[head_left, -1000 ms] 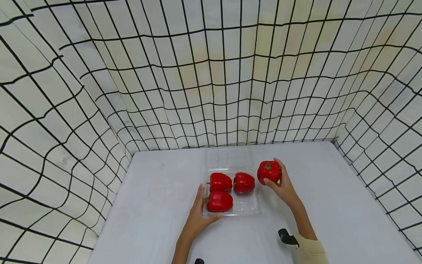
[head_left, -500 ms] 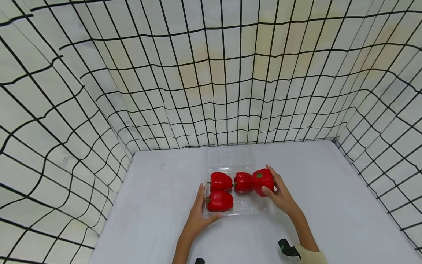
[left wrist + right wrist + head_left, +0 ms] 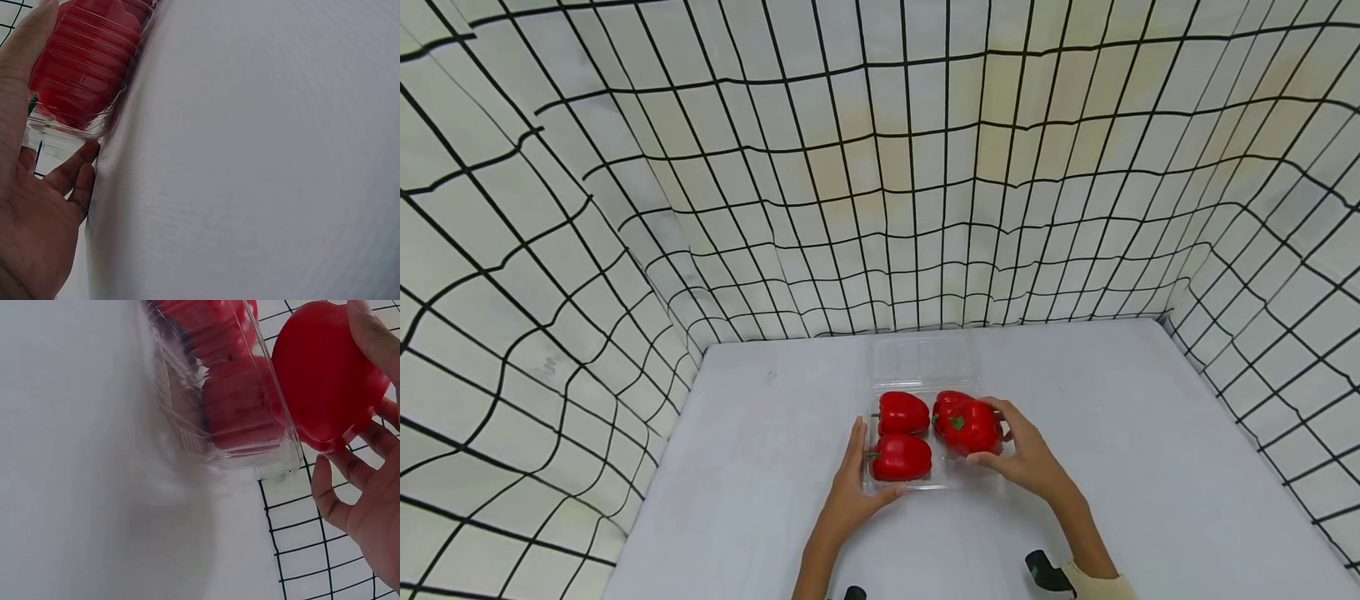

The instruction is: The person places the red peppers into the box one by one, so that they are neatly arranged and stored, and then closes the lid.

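A clear plastic clamshell box [image 3: 957, 478] holds three red bell peppers, two on its left, an upper one [image 3: 903, 412] and a lower one [image 3: 901, 457], and one [image 3: 950, 405] at the back right. In my right hand [image 3: 1036, 461] is another red bell pepper [image 3: 974, 427], gripped between thumb and fingers, its green stem facing up and left. The right wrist view shows this pepper [image 3: 328, 372] above the box's rim. My left hand [image 3: 852, 492] touches the box's near left corner, its fingers straight along the left wall and thumb at the front edge.
The box's clear lid [image 3: 921, 358] lies folded back behind it. A white-covered table [image 3: 760, 467] stretches around the box. Black netting [image 3: 925, 192] over white sheeting rises at the back and both sides.
My right hand has carried its pepper left and toward me, from beside the box to over its right half, partly covering the back right pepper. My left hand has stayed still.
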Available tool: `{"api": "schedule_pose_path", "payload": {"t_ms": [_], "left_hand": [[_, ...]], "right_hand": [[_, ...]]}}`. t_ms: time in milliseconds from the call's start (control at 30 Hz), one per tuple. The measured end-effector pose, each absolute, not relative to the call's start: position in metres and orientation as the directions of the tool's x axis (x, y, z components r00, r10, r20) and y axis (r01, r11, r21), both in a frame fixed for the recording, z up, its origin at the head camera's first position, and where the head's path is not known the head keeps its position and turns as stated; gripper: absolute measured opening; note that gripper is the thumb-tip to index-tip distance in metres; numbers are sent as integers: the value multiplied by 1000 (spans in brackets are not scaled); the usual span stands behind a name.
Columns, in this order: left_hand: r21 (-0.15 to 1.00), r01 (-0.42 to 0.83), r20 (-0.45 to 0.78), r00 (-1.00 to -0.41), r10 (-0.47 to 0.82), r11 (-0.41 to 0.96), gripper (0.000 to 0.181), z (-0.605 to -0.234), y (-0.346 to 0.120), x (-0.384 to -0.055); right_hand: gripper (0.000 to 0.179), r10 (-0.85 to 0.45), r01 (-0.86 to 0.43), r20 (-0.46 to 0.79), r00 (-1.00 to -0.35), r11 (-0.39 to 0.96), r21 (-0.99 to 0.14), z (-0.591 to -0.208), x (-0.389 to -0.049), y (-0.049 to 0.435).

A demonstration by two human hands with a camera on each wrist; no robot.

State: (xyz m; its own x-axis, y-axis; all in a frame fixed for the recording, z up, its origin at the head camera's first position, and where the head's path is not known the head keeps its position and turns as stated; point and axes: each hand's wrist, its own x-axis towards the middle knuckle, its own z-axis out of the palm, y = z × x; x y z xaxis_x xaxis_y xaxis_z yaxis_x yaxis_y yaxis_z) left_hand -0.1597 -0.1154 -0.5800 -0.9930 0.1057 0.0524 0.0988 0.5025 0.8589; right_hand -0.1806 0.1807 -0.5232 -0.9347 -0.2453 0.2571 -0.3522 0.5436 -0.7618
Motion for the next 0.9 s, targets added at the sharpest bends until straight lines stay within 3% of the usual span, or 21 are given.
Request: {"api": "schedule_pose_path", "payload": {"t_ms": [633,900], "left_hand": [[856,106,65,-993,98,506,118,-580,-114,-160],[858,111,67,-992,106,501,117,-578,-115,-158]], "right_hand": [[84,-292,-399,273,-917,702,-590,-528,-174,168],[80,-312,-419,295,-903,791,-446,-538,-174,162]]}}
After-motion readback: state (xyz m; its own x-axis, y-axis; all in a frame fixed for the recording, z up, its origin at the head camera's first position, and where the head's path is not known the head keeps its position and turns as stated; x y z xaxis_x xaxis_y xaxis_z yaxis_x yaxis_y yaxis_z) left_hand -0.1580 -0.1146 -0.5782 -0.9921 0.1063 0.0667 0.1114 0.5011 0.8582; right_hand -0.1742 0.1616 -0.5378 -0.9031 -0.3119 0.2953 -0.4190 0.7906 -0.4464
